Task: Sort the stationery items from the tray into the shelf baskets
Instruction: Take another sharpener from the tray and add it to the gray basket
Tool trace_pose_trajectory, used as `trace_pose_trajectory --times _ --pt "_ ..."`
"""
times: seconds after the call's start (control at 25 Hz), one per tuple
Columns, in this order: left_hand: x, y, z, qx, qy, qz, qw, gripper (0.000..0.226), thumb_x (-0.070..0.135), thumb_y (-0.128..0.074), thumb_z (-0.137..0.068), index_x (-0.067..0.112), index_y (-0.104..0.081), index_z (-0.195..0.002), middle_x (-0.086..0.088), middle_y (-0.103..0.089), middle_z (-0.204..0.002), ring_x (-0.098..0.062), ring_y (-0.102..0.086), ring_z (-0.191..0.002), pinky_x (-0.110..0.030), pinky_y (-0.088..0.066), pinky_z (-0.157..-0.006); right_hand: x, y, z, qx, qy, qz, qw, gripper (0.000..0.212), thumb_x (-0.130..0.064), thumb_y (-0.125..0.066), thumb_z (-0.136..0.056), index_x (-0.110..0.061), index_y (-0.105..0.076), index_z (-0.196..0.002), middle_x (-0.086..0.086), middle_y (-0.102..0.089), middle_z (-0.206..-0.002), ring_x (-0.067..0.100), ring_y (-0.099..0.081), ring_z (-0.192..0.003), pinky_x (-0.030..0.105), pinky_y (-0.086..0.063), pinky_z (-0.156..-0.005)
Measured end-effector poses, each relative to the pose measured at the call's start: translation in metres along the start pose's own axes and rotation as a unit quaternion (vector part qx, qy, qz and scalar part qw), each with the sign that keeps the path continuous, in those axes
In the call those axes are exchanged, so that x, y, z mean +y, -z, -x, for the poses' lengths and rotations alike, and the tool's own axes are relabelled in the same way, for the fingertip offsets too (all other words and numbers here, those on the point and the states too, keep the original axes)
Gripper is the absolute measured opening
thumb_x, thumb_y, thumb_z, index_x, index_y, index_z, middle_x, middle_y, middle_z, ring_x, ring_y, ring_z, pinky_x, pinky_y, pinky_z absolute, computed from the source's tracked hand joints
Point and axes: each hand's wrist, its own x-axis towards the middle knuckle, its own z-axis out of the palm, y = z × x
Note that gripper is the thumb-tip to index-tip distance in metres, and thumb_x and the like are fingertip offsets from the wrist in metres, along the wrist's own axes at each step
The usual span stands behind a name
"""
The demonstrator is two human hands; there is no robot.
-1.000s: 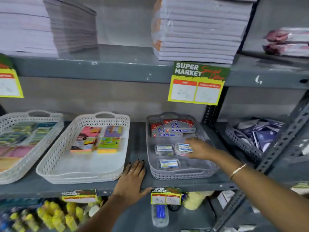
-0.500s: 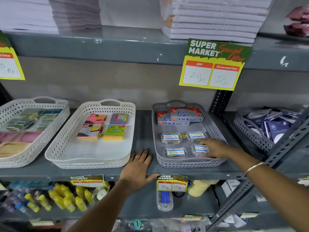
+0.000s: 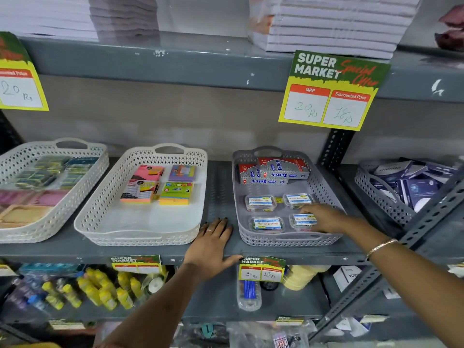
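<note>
Placement, likely | your right hand (image 3: 324,218) rests straight-fingered on clear box (image 3: 300,219) beneath it | left hand (image 3: 213,244) flat on shelf (image 3: 221,187) | next: lift away cleanly.

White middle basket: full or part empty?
Part empty: basket holds four note pads at the back; its front floor is bare.

Two bare forearms showing, left hand (image 3: 212,244) wearing a thin pale metal ring (image 3: 210,230) on one finger, fingernails (image 3: 219,219) wearing dark polish, right hand (image 3: 324,218) wearing a slim gold-coloured metal bangle (image 3: 381,246) at the wrist
</note>
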Motion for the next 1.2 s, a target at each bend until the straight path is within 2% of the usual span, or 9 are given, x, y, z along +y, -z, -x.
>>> trace_pose_trajectory --times 0.4,0.56,0.72,0.84,0.92,1.04,1.12,1.2 --pt "0.0 -0.002 0.0 0.017 0.004 0.009 1.0 0.114 0.084 0.014 -0.061 0.017 -0.013 -0.149 -0.003 -0.014 -0.156 -0.02 -0.009 -0.142 -0.038 -0.001 -0.114 0.002 -0.001 -0.001 0.0 0.002 -0.002 1.0 0.044 -0.018 -0.069 -0.079 -0.018 -0.054 -0.12 0.007 -0.056 -0.129 0.024 -0.056 -0.112 0.034 -0.046 -0.093" --pt "0.001 -0.001 0.0 0.017 0.006 0.013 1.0 0.112 0.083 0.012 -0.061 0.017 -0.01 -0.149 -0.002 -0.01 -0.157 -0.019 -0.005 -0.142 -0.037 -0.001 -0.114 0.001 0.0 -0.001 -0.003 0.007 -0.02 1.0 0.039 -0.017 -0.069 -0.08 -0.016 -0.056 -0.116 0.009 -0.059 -0.125 0.023 -0.057 -0.108 0.023 -0.039 -0.08" --pt "0.0 -0.002 0.0 0.021 -0.001 0.016 1.0 0.115 0.084 0.015 -0.06 0.017 -0.011 -0.149 -0.003 -0.011 -0.157 -0.019 -0.006 -0.142 -0.038 -0.001 -0.114 0.002 0.0 -0.002 -0.013 0.007 -0.025 1.0 0.04 -0.016 -0.068 -0.081 -0.015 -0.054 -0.118 0.01 -0.057 -0.127 0.023 -0.056 -0.109 0.022 -0.036 -0.079" --pt "0.0 -0.002 0.0 0.018 -0.004 0.02 1.0 0.114 0.086 0.01 -0.062 0.016 -0.012 -0.149 -0.004 -0.012 -0.156 -0.02 -0.007 -0.142 -0.039 -0.003 -0.115 -0.003 0.009 0.002 -0.039 -0.001 -0.014 0.999 0.054 -0.018 -0.068 -0.08 -0.015 -0.045 -0.128 0.012 -0.049 -0.137 0.025 -0.051 -0.118 0.029 -0.041 -0.093" --pt "0.001 0.002 0.005 0.02 -0.004 0.034 0.999 0.103 0.084 -0.01 -0.072 0.015 -0.017 -0.148 -0.005 -0.015 -0.156 -0.02 -0.01 -0.141 -0.037 -0.005 -0.114 -0.014 0.024 0.005 -0.009 0.007 -0.023 1.0 0.063 -0.021 -0.07 -0.079 -0.014 -0.04 -0.134 0.012 -0.045 -0.14 0.026 -0.047 -0.123 0.032 -0.039 -0.101" --pt "-0.004 0.011 0.026 0.053 -0.053 0.058 0.995 0.077 0.062 -0.043 -0.085 0.014 -0.029 -0.143 -0.008 -0.026 -0.151 -0.023 -0.02 -0.138 -0.032 -0.009 -0.113 -0.058 0.054 -0.002 0.093 0.08 -0.099 0.987 0.052 -0.022 -0.069 -0.08 -0.011 -0.049 -0.127 0.013 -0.053 -0.132 0.025 -0.052 -0.117 0.036 -0.041 -0.099" --pt "-0.015 0.017 0.049 0.092 -0.086 0.042 0.991 0.069 0.057 -0.045 -0.086 0.012 -0.037 -0.138 -0.011 -0.037 -0.145 -0.026 -0.029 -0.134 -0.032 -0.012 -0.112 -0.108 0.069 -0.014 0.161 0.141 -0.144 0.966 0.039 -0.019 -0.07 -0.079 -0.011 -0.059 -0.116 0.014 -0.062 -0.118 0.027 -0.058 -0.103 0.038 -0.045 -0.09" --pt "-0.029 0.025 0.078 0.117 -0.093 0.029 0.988 0.064 0.054 -0.044 -0.086 0.011 -0.041 -0.133 -0.012 -0.042 -0.141 -0.027 -0.032 -0.132 -0.034 -0.017 -0.11 -0.168 0.078 -0.024 0.191 0.214 -0.184 0.94 0.031 -0.013 -0.07 -0.078 -0.007 -0.063 -0.108 0.015 -0.065 -0.106 0.03 -0.06 -0.091 0.037 -0.047 -0.083"
